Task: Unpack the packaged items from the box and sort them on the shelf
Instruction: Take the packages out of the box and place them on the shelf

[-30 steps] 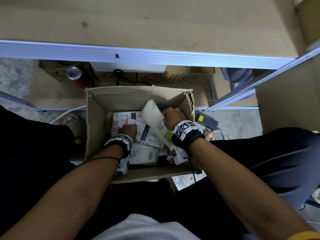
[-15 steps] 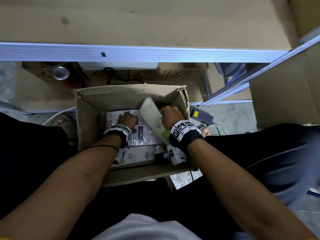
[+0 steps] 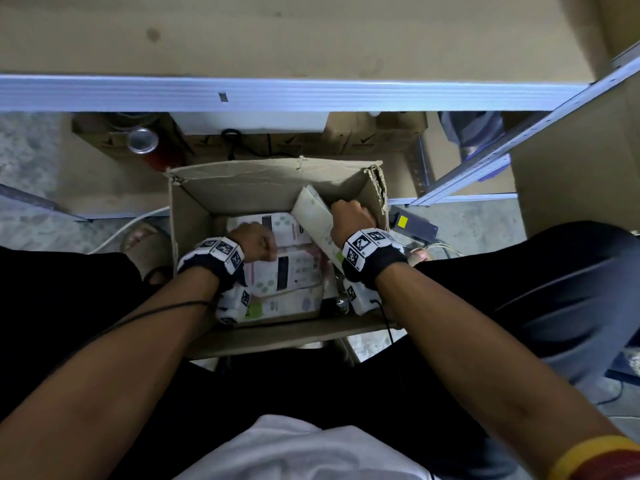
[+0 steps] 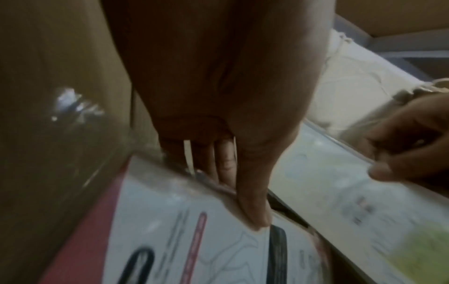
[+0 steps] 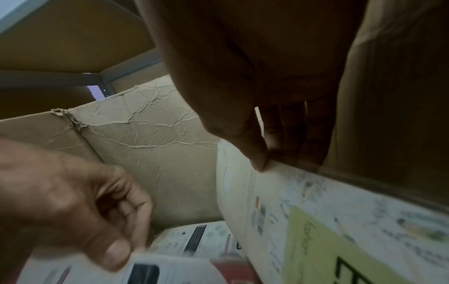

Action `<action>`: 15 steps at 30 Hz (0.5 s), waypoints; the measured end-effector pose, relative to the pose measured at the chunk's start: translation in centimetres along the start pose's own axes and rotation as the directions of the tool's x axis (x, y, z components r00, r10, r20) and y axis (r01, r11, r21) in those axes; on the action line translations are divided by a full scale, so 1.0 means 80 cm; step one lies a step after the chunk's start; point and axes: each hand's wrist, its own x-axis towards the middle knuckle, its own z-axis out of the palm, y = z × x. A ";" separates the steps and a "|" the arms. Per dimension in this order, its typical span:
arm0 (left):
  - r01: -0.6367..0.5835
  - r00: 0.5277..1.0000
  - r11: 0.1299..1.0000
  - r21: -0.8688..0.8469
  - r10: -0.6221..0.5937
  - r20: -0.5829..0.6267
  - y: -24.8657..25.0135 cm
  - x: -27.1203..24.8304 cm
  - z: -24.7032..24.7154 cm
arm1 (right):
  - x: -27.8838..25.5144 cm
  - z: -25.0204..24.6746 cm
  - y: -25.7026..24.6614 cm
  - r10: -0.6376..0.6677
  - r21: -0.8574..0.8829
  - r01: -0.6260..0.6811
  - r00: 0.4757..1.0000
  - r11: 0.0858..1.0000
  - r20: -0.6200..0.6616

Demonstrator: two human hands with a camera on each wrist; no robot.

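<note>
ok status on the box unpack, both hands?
Left hand pinches a wrapped pack inside the cardboard box. Right hand grips a tilted pack by the right wall. Shelf unobstructed.

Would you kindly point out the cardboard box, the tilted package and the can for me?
cardboard box [image 3: 242,188], head view, inner far wall.
tilted package [image 3: 313,216], head view, its upper white face beside the right hand.
can [image 3: 142,141], head view, its silver top.
</note>
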 end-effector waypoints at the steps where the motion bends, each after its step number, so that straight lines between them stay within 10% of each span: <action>1: 0.007 1.000 1.000 0.014 -0.007 0.028 0.005 -0.001 0.010 | -0.001 0.000 0.000 -0.003 -0.004 0.003 1.000 1.000 -0.003; 15: 0.074 0.996 0.996 -0.045 -0.076 -0.041 -0.009 -0.009 0.007 | -0.011 -0.003 0.007 0.008 0.053 -0.007 1.000 0.999 -0.007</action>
